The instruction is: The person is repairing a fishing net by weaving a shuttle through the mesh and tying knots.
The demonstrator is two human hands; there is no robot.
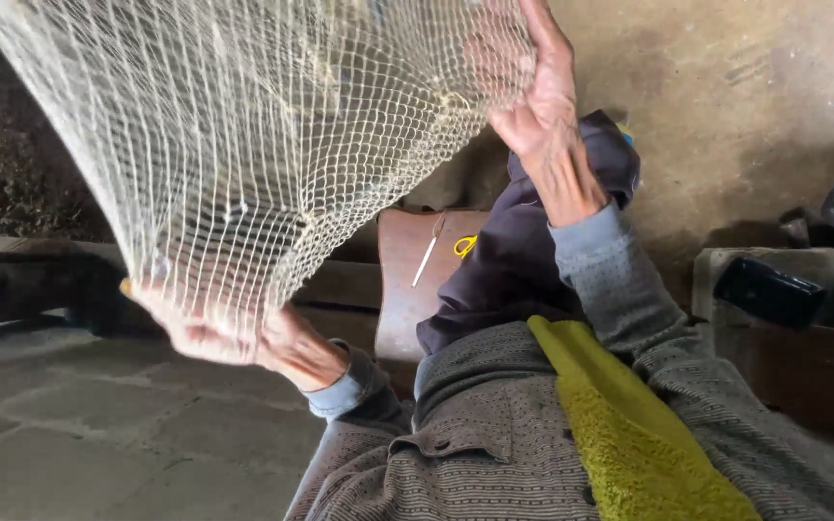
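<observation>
Stretching pale netting (243, 145) across frame's upper left, left hand (214, 333) gripping lower edge, right hand (533, 96) holding top; needs steady tension next.

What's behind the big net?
Through the net you can see the left hand gripping its lower edge, dark ground and a tan wall. The right hand holds its top edge; its fingertips are blurred behind mesh.
</observation>
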